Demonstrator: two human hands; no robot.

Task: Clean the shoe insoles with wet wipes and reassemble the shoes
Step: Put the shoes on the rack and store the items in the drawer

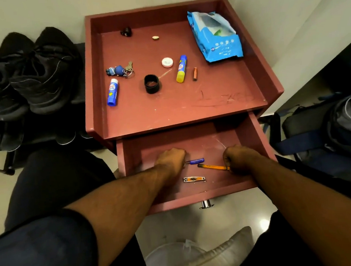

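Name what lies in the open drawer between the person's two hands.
In the head view, between the left hand and right hand lie a small blue screwdriver and an orange pencil; a nail clipper sits just nearer the drawer's front wall.

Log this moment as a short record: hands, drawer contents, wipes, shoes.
left hand: fingers curled, inside the open drawer, touching the blue pen
right hand: fingers curled, at the end of the orange pencil
also in drawer: nail clipper
wet wipes pack: on the cabinet top, back right, untouched
black shoes: on a rack left of the cabinet
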